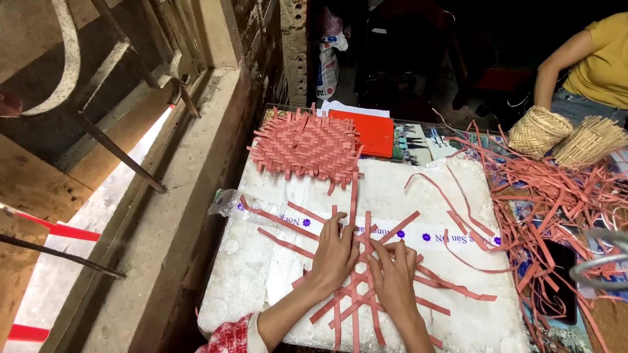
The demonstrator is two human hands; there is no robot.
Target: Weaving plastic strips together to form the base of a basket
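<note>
1. We took the white foam board [418,189] as our landmark; everything below is placed against it.
2. Our left hand [335,253] lay flat on the crossed red strips [364,287] near the board's front edge, fingers spread and pressing, not closed around anything.
3. Our right hand [394,274] rested just beside it on the same strips, fingers extended and pinning a crossing; whether a fingertip pinched a single strip we could not tell.
4. The weave under our hands looked barely begun, by our judgement: only a few strips crossed each other, their long ends fanning loose over the board.
5. At the board's far edge lay a finished woven mat [306,145] of the same red strips, dense and roughly oval, which suggested how much interlacing was left on the new piece.
6. Behind the mat, just past the board, sat a flat orange-red sheet [370,132].
7. To the right of the board spread a loose pile of red strips [556,196], some curling onto the board itself.
8. Beyond that pile stood two small woven baskets [539,132] of pale cane, next to another person in a yellow top [605,55].
</note>
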